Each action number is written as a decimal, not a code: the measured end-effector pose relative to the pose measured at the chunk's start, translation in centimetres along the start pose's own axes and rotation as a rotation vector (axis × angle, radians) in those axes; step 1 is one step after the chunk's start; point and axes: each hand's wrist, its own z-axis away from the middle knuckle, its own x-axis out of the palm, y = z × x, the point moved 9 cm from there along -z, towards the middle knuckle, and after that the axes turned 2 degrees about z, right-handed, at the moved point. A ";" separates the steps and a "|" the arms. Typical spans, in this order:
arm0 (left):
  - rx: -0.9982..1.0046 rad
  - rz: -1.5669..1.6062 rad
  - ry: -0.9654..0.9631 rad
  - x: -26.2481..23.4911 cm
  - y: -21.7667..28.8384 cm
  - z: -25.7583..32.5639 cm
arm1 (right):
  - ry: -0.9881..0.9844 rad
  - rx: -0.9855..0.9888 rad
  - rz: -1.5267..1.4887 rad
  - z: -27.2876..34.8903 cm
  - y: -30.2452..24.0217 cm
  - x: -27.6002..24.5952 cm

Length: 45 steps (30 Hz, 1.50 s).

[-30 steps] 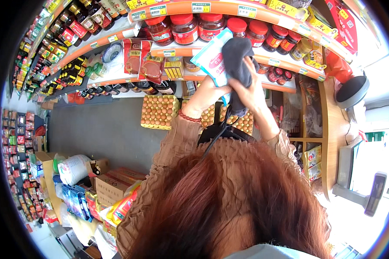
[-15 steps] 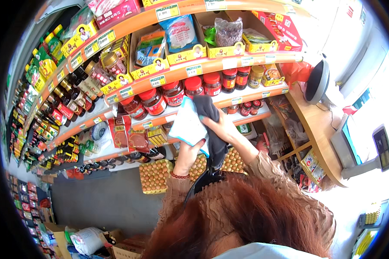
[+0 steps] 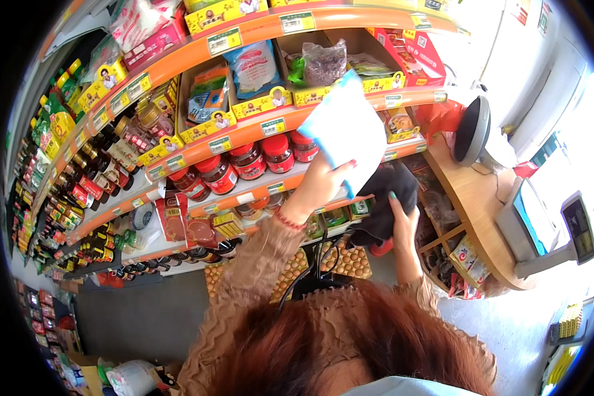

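My left hand (image 3: 320, 186) grips a white and light-blue packet (image 3: 350, 132) by its lower edge, raised in front of the shelves. The packet is tilted, and its print is washed out by the light. Below and to the right, my right hand (image 3: 402, 223) is closed on a dark grey cloth (image 3: 383, 204), which hangs crumpled from the fingers. Packet and cloth overlap slightly in view; whether they touch I cannot tell. Behind the packet are red-lidded jars (image 3: 247, 160) on a shelf, partly hidden by it.
Above the jars, display boxes (image 3: 204, 129) hold bagged goods. Sauce bottles (image 3: 112, 155) line the left shelves. Egg trays (image 3: 346, 261) sit low ahead of me. At right stands a wooden counter (image 3: 472, 198) with a scale (image 3: 528, 224). Cartons lie at lower left.
The packet has gone up and right in my left hand, apart from the cloth it was held against. My right hand has drawn the cloth right and down.
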 end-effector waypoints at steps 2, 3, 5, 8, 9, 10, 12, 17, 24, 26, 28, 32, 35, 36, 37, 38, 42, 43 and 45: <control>0.415 -0.333 -0.177 4.1 3.7 -3.8 | 0.082 -0.084 0.111 -1.0 2.1 -6.9; 0.544 -0.536 -0.122 5.5 5.3 -5.1 | 0.141 -0.097 0.161 -0.7 2.4 -9.8; 0.712 -0.853 -0.042 7.6 6.9 -8.1 | 0.277 -0.104 0.247 0.5 2.1 -15.2; 0.803 -1.172 0.101 7.5 7.2 -14.0 | 0.442 -0.168 0.248 2.8 1.9 -22.4; 0.786 -1.225 0.130 7.1 6.8 -15.9 | 0.473 -0.161 0.237 3.5 2.0 -24.2; 0.773 -1.273 0.159 6.8 6.4 -17.9 | 0.497 -0.144 0.190 4.2 1.7 -25.2; 0.695 -1.465 0.122 6.3 4.4 -21.8 | 0.566 -0.078 0.157 5.3 2.6 -28.0; 0.401 -1.535 -0.064 4.6 0.1 -24.9 | 0.609 -0.064 0.080 6.2 2.0 -28.3; 0.554 -0.970 0.324 -4.2 8.3 -14.0 | 0.638 -0.039 0.035 4.5 3.0 -28.1; 0.448 -1.086 0.407 -9.9 8.4 -13.4 | 0.587 -0.019 0.014 3.4 3.5 -27.5; 0.388 -1.259 0.475 -15.1 8.3 -14.0 | 0.568 0.016 0.023 2.1 5.0 -28.1; 0.010 -1.767 0.496 -22.6 6.6 -19.9 | 0.558 0.035 0.002 1.3 5.1 -26.2; -0.196 -1.829 0.435 -25.5 5.2 -22.5 | 0.574 0.045 -0.011 1.8 5.9 -26.8; -0.240 -1.824 0.417 -25.9 4.8 -23.1 | 0.588 0.042 -0.007 2.3 6.1 -26.9; -0.273 -1.818 0.400 -26.3 4.5 -23.6 | 0.601 0.040 -0.004 2.7 6.1 -27.0; -0.294 -1.807 0.387 -26.6 4.3 -24.0 | 0.614 0.039 -0.001 3.2 6.2 -27.1; -0.317 -1.774 0.370 -27.6 4.4 -25.2 | 0.639 0.034 0.028 5.0 5.7 -27.3; -0.318 -1.768 0.375 -28.1 4.6 -25.2 | 0.654 0.036 0.035 5.3 5.2 -27.0; -0.298 -1.749 0.397 -29.0 5.3 -24.9 | 0.694 0.018 0.042 5.6 4.6 -26.3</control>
